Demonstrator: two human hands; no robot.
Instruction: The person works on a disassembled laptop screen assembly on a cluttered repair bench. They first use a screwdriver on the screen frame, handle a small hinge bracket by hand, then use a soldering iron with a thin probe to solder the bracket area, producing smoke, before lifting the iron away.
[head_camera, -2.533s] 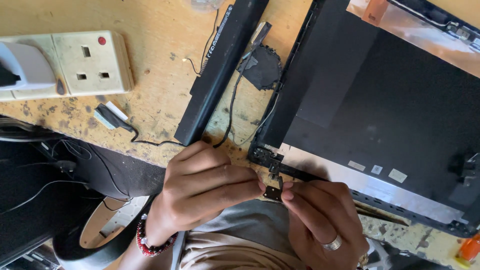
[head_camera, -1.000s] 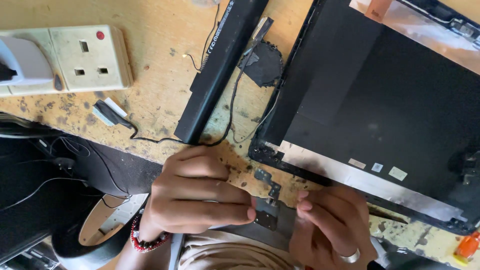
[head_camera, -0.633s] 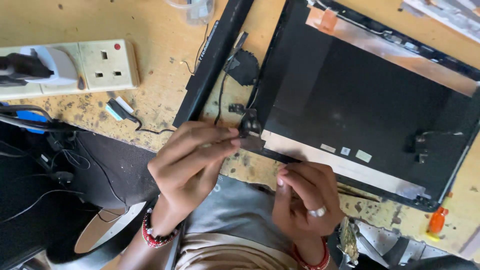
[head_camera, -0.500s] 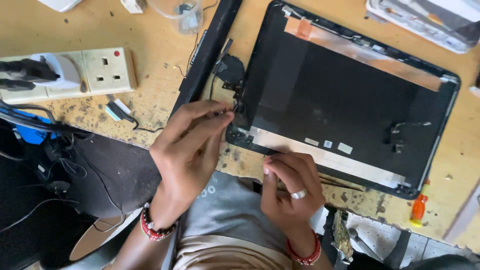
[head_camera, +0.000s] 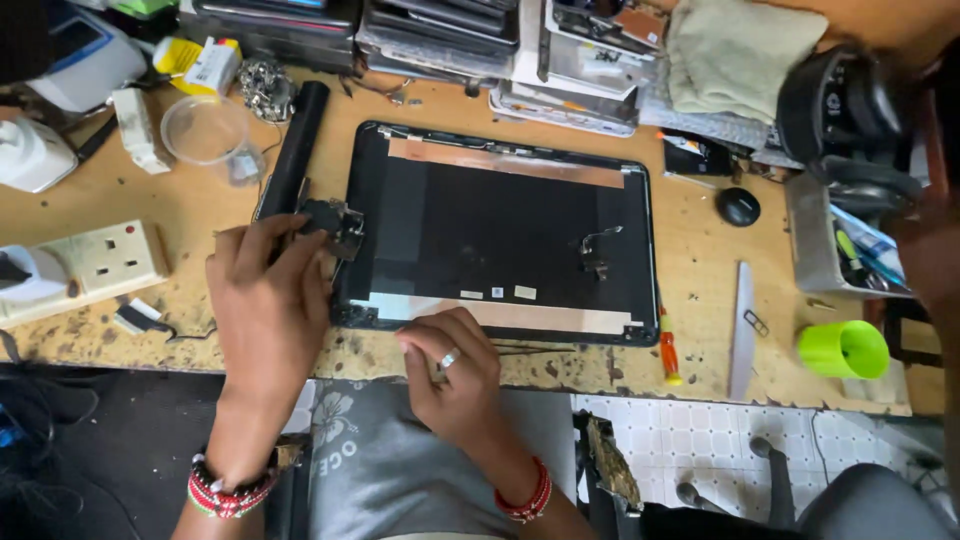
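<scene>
Both hands (head_camera: 268, 300) now at lid's (head_camera: 500, 230) edge

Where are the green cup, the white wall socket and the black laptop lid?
Bright green plastic cup (head_camera: 843, 349), head view, on its rim.
White square wall socket (head_camera: 105, 260), head view, on its front face.
Black rectangular laptop lid (head_camera: 500, 230), head view, on its dark middle panel.

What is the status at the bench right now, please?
Left hand on hinge bracket at laptop lid corner. Right hand on lid's near edge. Nothing blocking.
</scene>
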